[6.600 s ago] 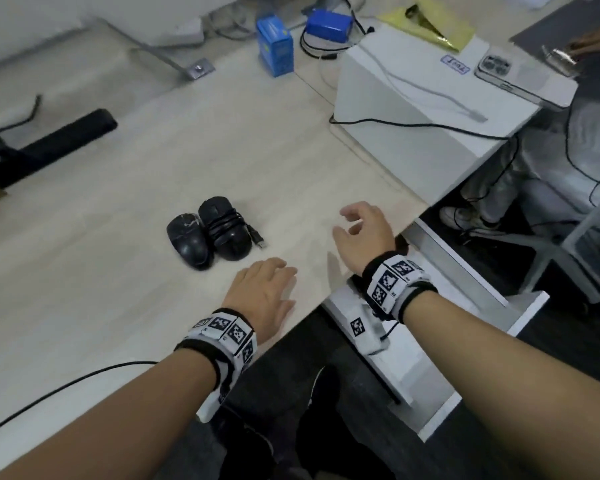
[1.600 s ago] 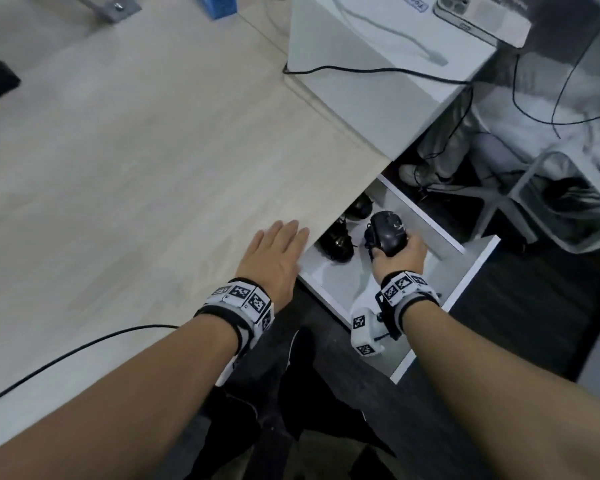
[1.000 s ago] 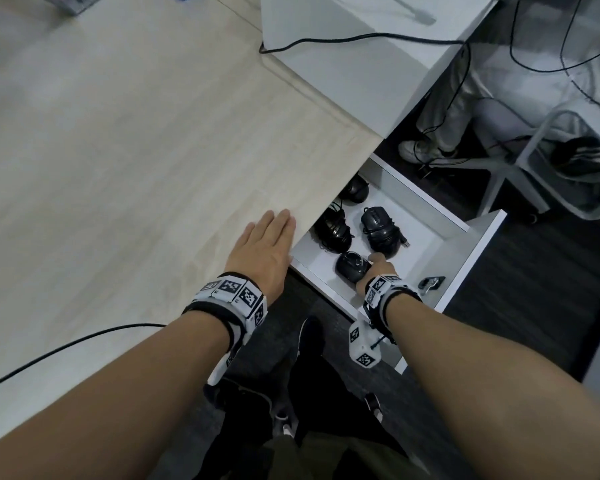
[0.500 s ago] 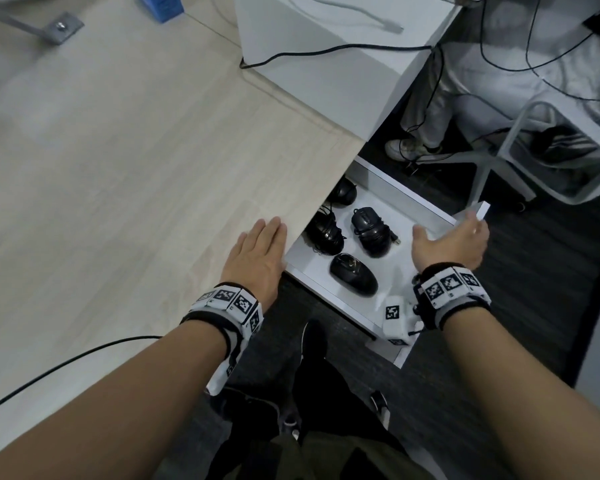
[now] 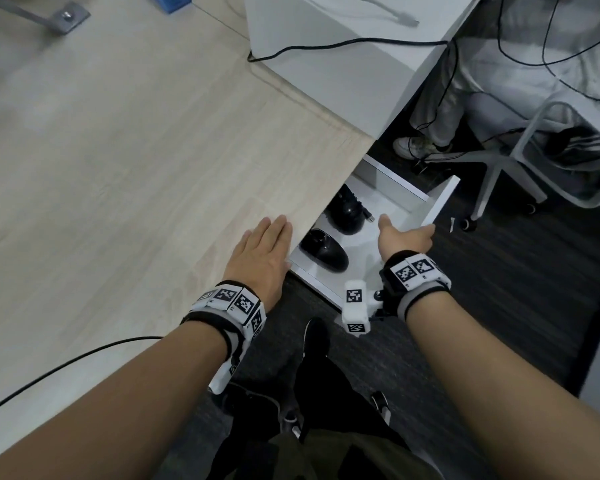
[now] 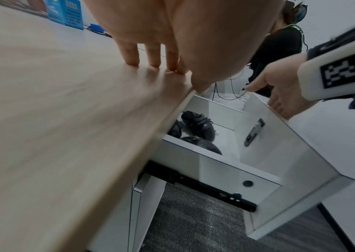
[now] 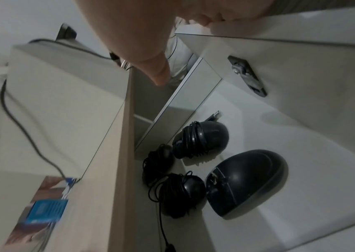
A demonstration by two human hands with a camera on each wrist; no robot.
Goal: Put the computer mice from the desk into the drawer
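Observation:
Several black computer mice lie in the white drawer under the desk edge. In the head view a smooth mouse lies nearest me and a cord-wrapped mouse behind it. The right wrist view shows the smooth mouse beside two cord-wrapped ones, with another mouse half under the desk. My right hand holds the top edge of the drawer front, fingers over it, thumb pointing inward. My left hand lies flat on the wooden desk, fingers straight at its edge.
A white box with a black cable stands at the desk's back right, a blue box behind it. A seated person's legs and a white chair base are beyond the drawer. My own legs are below.
My right hand set a mouse in the drawer, let go and took hold of the drawer front. The drawer has since slid further under the desk. My left hand stayed flat.

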